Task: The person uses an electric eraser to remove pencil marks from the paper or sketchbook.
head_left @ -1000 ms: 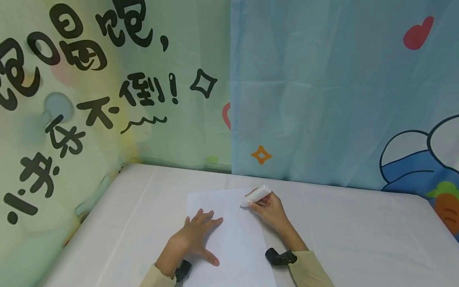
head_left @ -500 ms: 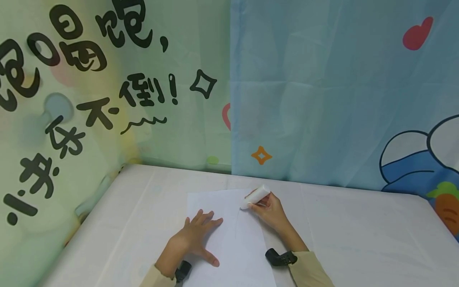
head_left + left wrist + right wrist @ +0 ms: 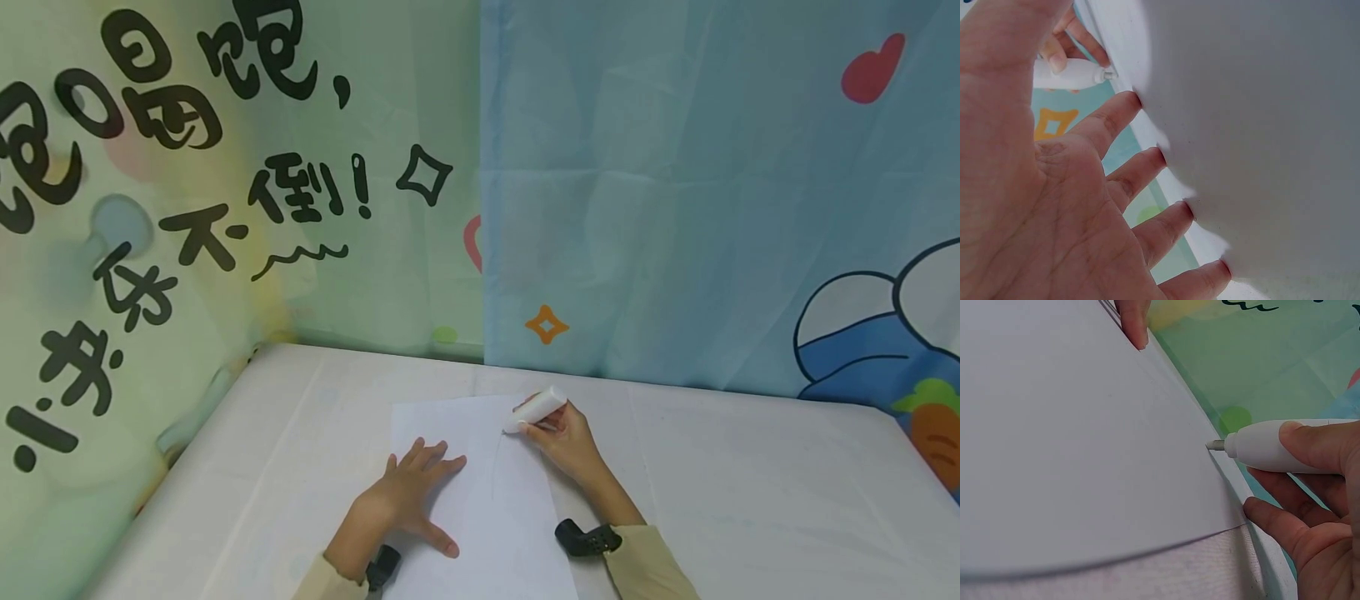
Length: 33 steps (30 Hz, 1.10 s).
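A sheet of white paper [image 3: 495,533] lies on the table. My left hand [image 3: 412,492] rests on its left part, fingers spread and fingertips [image 3: 1132,99] pressed down. My right hand [image 3: 567,437] holds a thick white pen-shaped tool [image 3: 542,407] between thumb and fingers, tilted, near the paper's far right corner. In the right wrist view, the narrow grey tip of the tool [image 3: 1272,445] meets the sheet, and my little finger [image 3: 1266,519] rests at the paper's edge. A faint line runs down the paper from near the tip.
A white cloth covers the table [image 3: 750,483]. Behind it hang a green curtain [image 3: 375,275] with black lettering and a blue curtain [image 3: 675,208] with printed pictures. Black wrist cameras sit on the left wrist [image 3: 384,565] and the right wrist [image 3: 587,537].
The tool's tip has shifted slightly toward me and then back away over the same spot. My left hand and the paper have stayed in place.
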Tool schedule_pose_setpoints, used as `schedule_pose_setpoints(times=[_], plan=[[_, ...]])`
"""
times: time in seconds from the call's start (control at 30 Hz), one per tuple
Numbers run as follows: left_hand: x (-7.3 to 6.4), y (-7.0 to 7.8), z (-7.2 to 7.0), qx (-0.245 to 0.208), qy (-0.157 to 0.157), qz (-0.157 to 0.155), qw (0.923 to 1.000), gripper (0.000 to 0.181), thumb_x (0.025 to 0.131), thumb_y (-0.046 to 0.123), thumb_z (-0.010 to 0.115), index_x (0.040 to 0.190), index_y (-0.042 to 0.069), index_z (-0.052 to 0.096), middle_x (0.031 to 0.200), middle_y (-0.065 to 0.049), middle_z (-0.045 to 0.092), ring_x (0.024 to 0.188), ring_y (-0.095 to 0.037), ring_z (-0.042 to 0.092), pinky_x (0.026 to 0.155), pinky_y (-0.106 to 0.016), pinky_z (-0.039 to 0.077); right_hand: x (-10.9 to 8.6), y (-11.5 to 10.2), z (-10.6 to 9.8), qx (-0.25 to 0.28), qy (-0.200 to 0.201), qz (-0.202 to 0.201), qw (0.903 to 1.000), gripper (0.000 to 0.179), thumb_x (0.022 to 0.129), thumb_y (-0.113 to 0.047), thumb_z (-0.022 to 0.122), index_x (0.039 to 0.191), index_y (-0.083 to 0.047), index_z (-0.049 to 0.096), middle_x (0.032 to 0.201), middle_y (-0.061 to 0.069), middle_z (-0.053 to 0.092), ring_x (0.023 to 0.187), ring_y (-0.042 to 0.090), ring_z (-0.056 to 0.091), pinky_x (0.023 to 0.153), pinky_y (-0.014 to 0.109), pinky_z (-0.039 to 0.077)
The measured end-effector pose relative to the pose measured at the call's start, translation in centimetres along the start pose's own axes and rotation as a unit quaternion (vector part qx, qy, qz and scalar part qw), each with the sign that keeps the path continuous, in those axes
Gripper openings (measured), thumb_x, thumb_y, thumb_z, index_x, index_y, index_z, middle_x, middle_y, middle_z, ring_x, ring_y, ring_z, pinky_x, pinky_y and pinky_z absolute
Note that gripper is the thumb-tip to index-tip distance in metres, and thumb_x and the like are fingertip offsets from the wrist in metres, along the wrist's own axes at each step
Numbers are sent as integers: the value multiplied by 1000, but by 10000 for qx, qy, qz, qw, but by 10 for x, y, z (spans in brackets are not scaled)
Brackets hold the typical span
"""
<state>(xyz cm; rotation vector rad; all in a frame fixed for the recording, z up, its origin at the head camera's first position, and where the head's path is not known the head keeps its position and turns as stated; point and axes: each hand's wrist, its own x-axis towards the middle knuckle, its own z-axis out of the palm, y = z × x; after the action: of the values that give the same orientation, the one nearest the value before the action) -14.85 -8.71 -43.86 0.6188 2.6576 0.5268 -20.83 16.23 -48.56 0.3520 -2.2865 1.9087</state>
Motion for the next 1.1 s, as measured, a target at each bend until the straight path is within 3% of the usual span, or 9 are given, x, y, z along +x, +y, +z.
schedule_pose_setpoints(times=[0.6, 1.1], plan=[[-2, 5, -4, 17, -59, -61, 10000, 106, 59, 42, 92, 148, 16, 41, 157, -13, 30, 147, -43, 16, 111, -70, 17, 0, -2, -1, 81, -134, 193, 9997, 41, 81, 14, 68, 117, 13, 50, 111, 31, 61, 92, -2, 62, 85, 22, 54], [-1, 4, -4, 54, -62, -59, 9999, 106, 58, 42, 92, 148, 16, 41, 157, -14, 30, 146, -43, 17, 111, -70, 17, 0, -3, -1, 80, -62, 107, 9999, 42, 80, 15, 68, 118, 14, 50, 111, 31, 60, 91, 0, 61, 83, 20, 53]])
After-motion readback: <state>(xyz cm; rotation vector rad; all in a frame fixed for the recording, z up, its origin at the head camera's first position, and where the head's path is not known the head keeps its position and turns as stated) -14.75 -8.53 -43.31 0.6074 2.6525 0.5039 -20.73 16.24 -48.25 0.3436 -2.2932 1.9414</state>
